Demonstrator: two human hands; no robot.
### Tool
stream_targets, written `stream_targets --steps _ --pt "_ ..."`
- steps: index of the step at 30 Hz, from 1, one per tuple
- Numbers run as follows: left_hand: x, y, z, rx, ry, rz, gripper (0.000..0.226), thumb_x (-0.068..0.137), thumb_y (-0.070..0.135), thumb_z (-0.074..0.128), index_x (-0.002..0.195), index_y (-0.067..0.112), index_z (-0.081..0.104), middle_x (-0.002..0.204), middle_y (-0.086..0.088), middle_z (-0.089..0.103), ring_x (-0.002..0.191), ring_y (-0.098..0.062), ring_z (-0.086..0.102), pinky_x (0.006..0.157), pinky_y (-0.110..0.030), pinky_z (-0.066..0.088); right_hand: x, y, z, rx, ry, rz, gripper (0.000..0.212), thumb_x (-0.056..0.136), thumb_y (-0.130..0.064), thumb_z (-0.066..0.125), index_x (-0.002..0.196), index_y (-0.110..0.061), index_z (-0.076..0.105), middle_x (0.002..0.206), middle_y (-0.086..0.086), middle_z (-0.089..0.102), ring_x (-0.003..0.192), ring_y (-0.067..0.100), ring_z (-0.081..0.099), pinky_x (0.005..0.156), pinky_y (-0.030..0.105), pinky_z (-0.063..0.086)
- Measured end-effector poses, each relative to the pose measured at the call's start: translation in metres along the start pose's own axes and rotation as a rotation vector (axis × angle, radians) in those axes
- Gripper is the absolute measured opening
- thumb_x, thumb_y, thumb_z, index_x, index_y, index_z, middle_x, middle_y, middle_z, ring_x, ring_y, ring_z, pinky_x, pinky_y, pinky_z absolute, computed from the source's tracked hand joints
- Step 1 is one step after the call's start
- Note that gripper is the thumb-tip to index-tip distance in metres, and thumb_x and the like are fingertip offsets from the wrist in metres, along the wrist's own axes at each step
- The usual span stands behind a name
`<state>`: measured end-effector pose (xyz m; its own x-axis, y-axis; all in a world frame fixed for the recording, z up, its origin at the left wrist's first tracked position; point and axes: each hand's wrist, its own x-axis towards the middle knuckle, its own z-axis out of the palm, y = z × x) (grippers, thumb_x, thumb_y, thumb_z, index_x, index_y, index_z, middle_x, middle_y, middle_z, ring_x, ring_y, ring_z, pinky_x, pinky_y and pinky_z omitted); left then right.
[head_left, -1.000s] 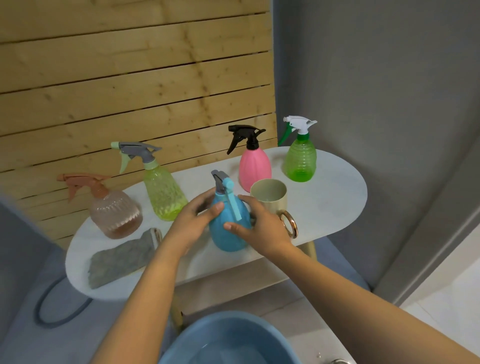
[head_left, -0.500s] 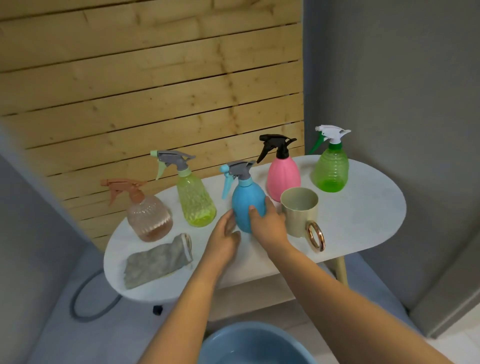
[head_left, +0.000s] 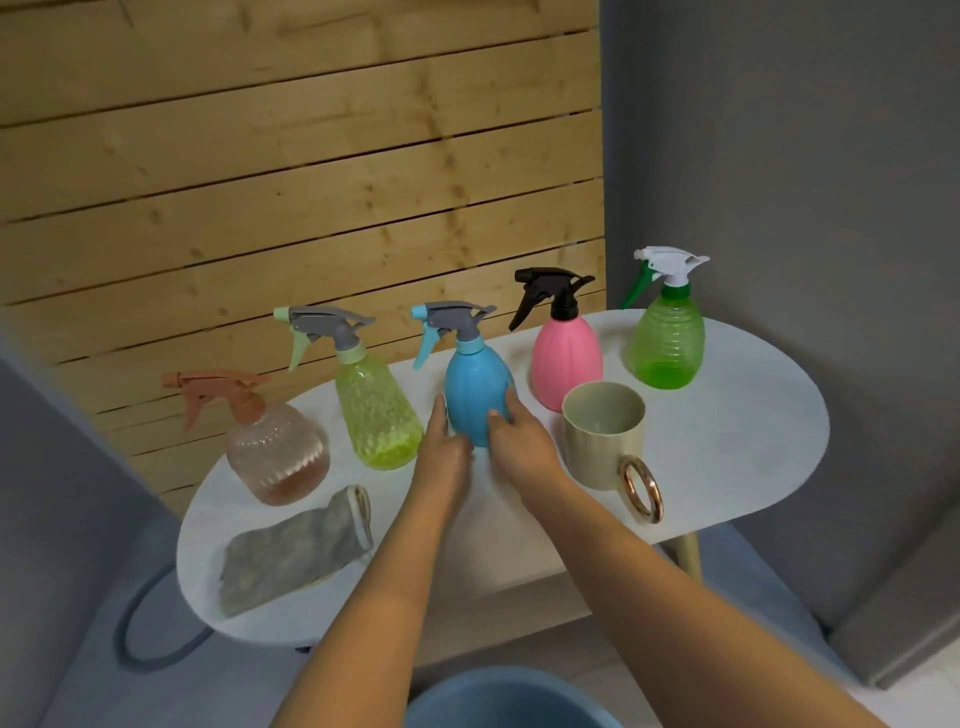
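The blue bottle (head_left: 475, 389) stands straight up on the table (head_left: 727, 431), between the yellow bottle (head_left: 376, 415) and the pink bottle (head_left: 566, 364). The right hand (head_left: 519, 441) wraps its fingers round the low right side. The left hand (head_left: 441, 457) rests flat against the left side, fingers straight.

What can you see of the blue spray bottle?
The blue spray bottle stands upright on the white table between a yellow-green bottle and a pink bottle. Its rounded, ribbed body looks like opaque plastic; the grey sprayer head has a light blue trigger and nozzle, pointing left. The right hand curls its fingers round the lower body; the left hand rests against the other side.
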<state>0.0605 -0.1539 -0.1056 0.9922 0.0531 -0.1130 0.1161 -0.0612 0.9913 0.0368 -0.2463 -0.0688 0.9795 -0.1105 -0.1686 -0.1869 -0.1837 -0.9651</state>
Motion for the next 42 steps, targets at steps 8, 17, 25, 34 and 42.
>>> stream_targets --steps 8,17,25,34,42 --pt "-0.032 0.048 0.046 0.189 0.201 0.333 0.020 0.091 -0.001 0.049 0.106 0.007 0.059 0.105 -0.007 0.061 0.092 -0.015 0.060 0.069 -0.004 0.041 -0.021 -0.024 -0.045 0.002 0.281 -0.267 0.028 0.090 -0.006 0.045 0.111 -0.013 0.062 0.097 0.005 0.066 0.089 0.019 0.062 0.077 0.025 0.048" --pt "0.020 0.093 0.115 0.206 0.136 -0.087 0.074 0.095 0.039 0.051 0.152 0.014 0.012 0.153 -0.010 0.030 0.135 -0.030 0.037 0.106 -0.040 0.035 0.000 -0.009 -0.116 -0.037 0.443 -0.218 0.031 0.090 -0.002 0.043 0.116 -0.009 0.060 0.100 0.003 0.061 0.089 0.016 0.054 0.074 0.021 0.038" --pt "0.051 0.077 0.130 0.130 0.087 -0.090 0.069 0.080 0.034 0.068 0.140 0.024 0.036 0.131 0.003 0.049 0.119 -0.027 0.049 0.103 -0.044 0.041 0.010 0.002 -0.121 -0.031 0.420 -0.217 0.033 0.087 -0.001 0.044 0.114 -0.010 0.060 0.104 0.005 0.062 0.087 0.014 0.052 0.070 0.018 0.034" --pt "0.033 0.094 0.133 0.372 0.207 0.280 0.060 0.078 0.011 0.071 0.132 0.020 0.047 0.129 -0.002 0.056 0.119 -0.025 0.051 0.087 -0.029 0.038 0.013 0.004 -0.127 -0.003 0.419 -0.204 0.036 0.086 0.000 0.047 0.120 -0.007 0.058 0.108 0.008 0.060 0.093 0.016 0.053 0.075 0.018 0.035" --pt "-0.063 0.164 0.095 0.314 0.142 0.491 0.065 0.073 0.012 0.076 0.130 0.025 0.050 0.106 0.012 0.052 0.098 -0.012 0.052 0.083 -0.029 0.048 -0.023 -0.035 -0.124 -0.006 0.276 -0.557 0.089 0.071 -0.028 0.081 0.145 -0.015 0.032 0.141 -0.006 0.041 0.127 0.006 0.038 0.104 0.018 0.032"
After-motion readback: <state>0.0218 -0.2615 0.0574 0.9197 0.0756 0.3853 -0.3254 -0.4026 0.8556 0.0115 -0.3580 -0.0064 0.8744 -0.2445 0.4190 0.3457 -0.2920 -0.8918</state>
